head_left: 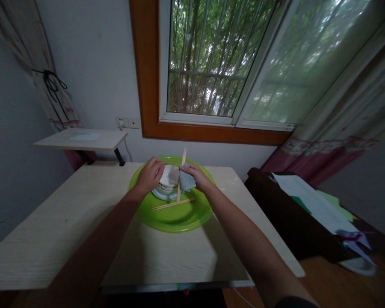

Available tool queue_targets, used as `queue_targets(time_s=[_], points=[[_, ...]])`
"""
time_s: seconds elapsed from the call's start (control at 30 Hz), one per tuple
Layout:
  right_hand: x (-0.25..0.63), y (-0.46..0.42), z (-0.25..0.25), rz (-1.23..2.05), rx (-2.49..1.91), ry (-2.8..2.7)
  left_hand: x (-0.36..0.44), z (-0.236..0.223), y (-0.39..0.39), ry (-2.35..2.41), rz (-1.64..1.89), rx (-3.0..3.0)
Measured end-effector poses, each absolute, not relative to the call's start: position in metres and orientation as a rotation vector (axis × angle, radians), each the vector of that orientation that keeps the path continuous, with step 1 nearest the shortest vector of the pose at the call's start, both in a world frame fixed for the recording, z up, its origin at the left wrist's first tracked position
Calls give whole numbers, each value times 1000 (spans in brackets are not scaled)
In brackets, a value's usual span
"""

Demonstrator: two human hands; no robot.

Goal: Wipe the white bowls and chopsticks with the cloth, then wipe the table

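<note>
Green basin [195, 214] lies open near-right; stacked bowls [170, 175] block left.

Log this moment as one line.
left hand: by stacked bowls | right hand: holding gray cloth, chopsticks | green basin: on table, bowls and other chopsticks inside

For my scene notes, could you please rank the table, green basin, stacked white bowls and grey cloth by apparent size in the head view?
1. Table
2. Green basin
3. Stacked white bowls and grey cloth: too alike in size to rank.
</note>
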State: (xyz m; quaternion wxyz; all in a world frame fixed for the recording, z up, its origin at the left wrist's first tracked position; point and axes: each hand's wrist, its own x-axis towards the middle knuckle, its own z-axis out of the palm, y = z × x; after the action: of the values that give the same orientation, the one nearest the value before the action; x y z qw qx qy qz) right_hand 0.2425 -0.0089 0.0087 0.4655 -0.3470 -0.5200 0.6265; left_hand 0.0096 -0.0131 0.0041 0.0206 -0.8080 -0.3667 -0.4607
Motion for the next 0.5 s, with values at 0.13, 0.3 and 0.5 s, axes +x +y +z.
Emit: queue_targets(time_s=[0.13, 0.3, 0.5], points=[[240, -10, 3, 1528, -927, -1568, 8, 2, -12, -1107, -1329, -2392], [240, -14, 2, 1417, -923, -1886, 11, 5, -16, -1124, -1072, -2459], [241, -15, 4, 1350, -900, -2018, 9, 9, -17, -1158, -937, -2537]])
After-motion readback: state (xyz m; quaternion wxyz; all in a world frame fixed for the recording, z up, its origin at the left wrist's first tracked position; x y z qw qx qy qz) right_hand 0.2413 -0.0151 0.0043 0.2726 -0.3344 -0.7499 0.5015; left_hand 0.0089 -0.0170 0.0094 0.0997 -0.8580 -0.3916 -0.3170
